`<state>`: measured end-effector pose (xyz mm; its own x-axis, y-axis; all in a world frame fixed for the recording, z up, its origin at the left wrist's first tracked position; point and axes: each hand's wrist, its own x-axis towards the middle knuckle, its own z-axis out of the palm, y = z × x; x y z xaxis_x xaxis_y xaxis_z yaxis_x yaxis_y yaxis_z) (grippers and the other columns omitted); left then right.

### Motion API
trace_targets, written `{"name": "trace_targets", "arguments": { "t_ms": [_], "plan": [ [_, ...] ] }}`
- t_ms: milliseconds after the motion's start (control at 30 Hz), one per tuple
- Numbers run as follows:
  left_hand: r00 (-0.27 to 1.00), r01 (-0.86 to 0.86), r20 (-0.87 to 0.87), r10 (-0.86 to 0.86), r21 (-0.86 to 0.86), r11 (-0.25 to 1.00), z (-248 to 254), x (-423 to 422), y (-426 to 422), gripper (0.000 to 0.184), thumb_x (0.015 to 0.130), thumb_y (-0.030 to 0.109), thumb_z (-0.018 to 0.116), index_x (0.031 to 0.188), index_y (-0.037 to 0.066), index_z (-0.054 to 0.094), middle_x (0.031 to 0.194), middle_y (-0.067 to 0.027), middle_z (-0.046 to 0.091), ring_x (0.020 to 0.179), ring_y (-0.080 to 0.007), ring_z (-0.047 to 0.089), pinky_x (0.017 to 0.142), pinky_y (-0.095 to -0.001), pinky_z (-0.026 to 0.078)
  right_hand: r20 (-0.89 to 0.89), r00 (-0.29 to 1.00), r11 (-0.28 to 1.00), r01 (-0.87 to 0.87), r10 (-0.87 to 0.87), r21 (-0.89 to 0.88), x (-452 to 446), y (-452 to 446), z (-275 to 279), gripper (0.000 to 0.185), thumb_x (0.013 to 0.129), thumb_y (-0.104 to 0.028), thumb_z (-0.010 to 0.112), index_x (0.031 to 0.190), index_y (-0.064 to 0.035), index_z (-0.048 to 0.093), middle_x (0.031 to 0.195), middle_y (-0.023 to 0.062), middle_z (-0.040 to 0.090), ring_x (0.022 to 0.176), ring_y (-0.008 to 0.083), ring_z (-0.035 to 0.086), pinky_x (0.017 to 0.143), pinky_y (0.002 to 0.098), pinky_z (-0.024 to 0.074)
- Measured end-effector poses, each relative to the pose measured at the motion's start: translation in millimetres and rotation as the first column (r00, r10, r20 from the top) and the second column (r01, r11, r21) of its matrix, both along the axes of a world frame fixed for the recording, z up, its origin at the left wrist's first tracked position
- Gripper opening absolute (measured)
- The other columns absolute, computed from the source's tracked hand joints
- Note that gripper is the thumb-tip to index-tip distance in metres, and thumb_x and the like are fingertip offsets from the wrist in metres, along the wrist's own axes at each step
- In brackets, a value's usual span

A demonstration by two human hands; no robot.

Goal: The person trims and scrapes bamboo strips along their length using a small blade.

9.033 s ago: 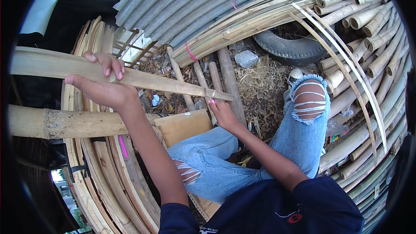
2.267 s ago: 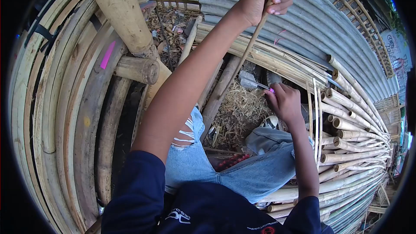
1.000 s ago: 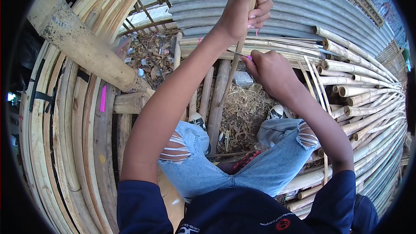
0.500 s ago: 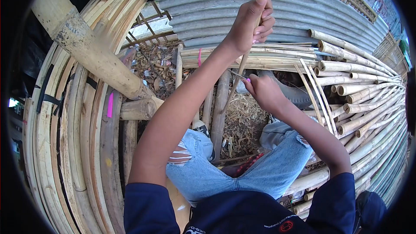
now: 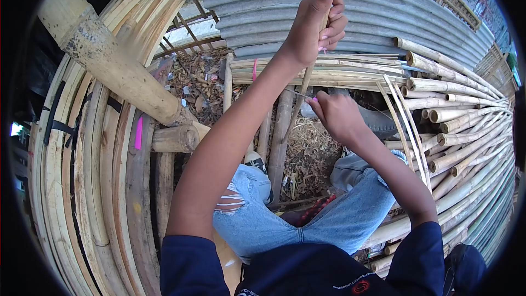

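My left hand (image 5: 319,26) is raised in front of me, its fingers wrapped round a long bamboo strip (image 5: 299,100). The strip slants down past my wrist, and its lower end hangs above the littered ground. Lower and to the right, my right hand (image 5: 341,119) is closed on a knife (image 5: 298,94). A bit of the knife's pink handle shows by my thumb. Its thin blade reaches left across the strip, just below my left wrist; whether the edge bites into the strip I cannot tell.
Long bamboo slats (image 5: 115,186) are stacked at left, beside a thick bamboo pole (image 5: 126,74). Many bamboo poles (image 5: 466,126) lie at right. A bundle of strips (image 5: 350,74) lies before a corrugated metal sheet (image 5: 274,5). Two thin strips (image 5: 402,123) lean near my right forearm.
My left hand and the strip sit slightly higher in view. My right hand with the knife has shifted a little to the right. Both grips are unchanged.
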<state>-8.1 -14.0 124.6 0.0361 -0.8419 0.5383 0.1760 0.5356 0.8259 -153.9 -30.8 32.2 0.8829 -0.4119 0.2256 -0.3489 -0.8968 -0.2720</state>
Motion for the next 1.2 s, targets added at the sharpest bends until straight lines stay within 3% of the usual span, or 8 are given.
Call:
{"name": "trace_targets", "arguments": {
  "t_ms": [167,433,633,767,833,867,1000,1200],
  "plan": [
    [0.999,0.026,-0.022,-0.027,-0.017,1.000,0,-1,2,0.057,0.080,0.068,0.039,0.071,0.013,0.033,0.045,0.0061,0.026,0.035,-0.0010,0.023,0.035,-0.0165,0.020,-0.054,0.998,0.998,-0.041,0.043,0.048,-7,-8,-71,0.039,0.090,-0.036,0.044,0.073,-0.0018,0.053,0.058,0.0186,0.055,0.059,0.0391,0.056,0.055,0.0475,0.0448],
    [1.000,0.016,0.012,-0.015,-0.029,0.999,1,-1,2,0.059,0.079,0.071,0.035,0.073,0.012,0.032,0.044,0.0064,0.025,0.033,-0.0011,0.022,0.033,-0.0165,0.020,0.070,0.997,0.999,0.036,-0.038,0.029,0,-3,-19,0.038,0.090,-0.036,0.045,0.073,-0.0031,0.052,0.057,0.0178,0.055,0.057,0.0391,0.056,0.054,0.0470,0.0450],
    [1.000,-0.006,0.004,0.006,-0.076,0.997,2,0,2,0.057,0.080,0.068,0.039,0.071,0.012,0.032,0.045,0.0051,0.026,0.035,-0.0012,0.025,0.033,-0.0171,0.020,-0.115,0.993,1.000,-0.006,0.006,0.003,2,-7,-95,0.037,0.089,-0.036,0.046,0.073,-0.0032,0.053,0.057,0.0180,0.056,0.056,0.0375,0.057,0.053,0.0457,0.0464],
    [0.989,0.027,-0.140,-0.037,-0.072,0.997,-5,12,-5,0.051,0.084,0.062,0.042,0.074,0.013,0.037,0.047,0.0060,0.029,0.035,-0.0035,0.026,0.035,-0.0165,0.024,0.156,0.986,0.997,0.061,-0.066,0.039,0,-6,-32,0.037,0.089,-0.035,0.048,0.070,-0.0027,0.050,0.053,0.0181,0.052,0.053,0.0382,0.054,0.049,0.0450,0.0442],
    [0.989,0.030,-0.143,-0.040,-0.075,0.997,-4,14,-3,0.050,0.084,0.061,0.042,0.074,0.012,0.036,0.047,0.0060,0.028,0.035,-0.0036,0.026,0.035,-0.0166,0.024,0.153,0.986,0.998,0.065,-0.067,0.020,-4,-7,-81,0.039,0.090,-0.037,0.045,0.071,-0.0040,0.051,0.055,0.0154,0.056,0.055,0.0352,0.058,0.050,0.0450,0.0465],
    [0.990,0.029,-0.136,-0.040,-0.084,0.996,0,11,0,0.050,0.084,0.061,0.042,0.074,0.012,0.036,0.047,0.0060,0.028,0.035,-0.0036,0.026,0.035,-0.0166,0.024,0.018,0.999,0.999,0.034,-0.034,0.032,-8,-9,-140,0.040,0.090,-0.038,0.043,0.072,-0.0039,0.053,0.056,0.0155,0.057,0.055,0.0351,0.058,0.050,0.0448,0.0468],
    [0.993,0.006,-0.116,-0.016,-0.087,0.996,5,13,0,0.049,0.085,0.060,0.040,0.073,0.012,0.035,0.047,0.0058,0.028,0.035,-0.0035,0.025,0.035,-0.0169,0.024,-0.231,0.973,1.000,0.008,-0.003,0.020,4,-7,-130,0.042,0.091,-0.041,0.040,0.077,-0.0041,0.056,0.060,0.0161,0.059,0.056,0.0348,0.059,0.051,0.0445,0.0480],
    [0.993,0.022,-0.110,-0.036,-0.126,0.992,-3,20,-1,0.048,0.087,0.059,0.038,0.073,0.013,0.034,0.047,0.0058,0.027,0.034,-0.0033,0.025,0.032,-0.0168,0.023,0.227,0.974,0.999,-0.006,-0.003,0.042,11,-9,-69,0.036,0.090,-0.037,0.046,0.074,-0.0043,0.052,0.057,0.0183,0.056,0.054,0.0361,0.057,0.049,0.0461,0.0452]
  ]
}}
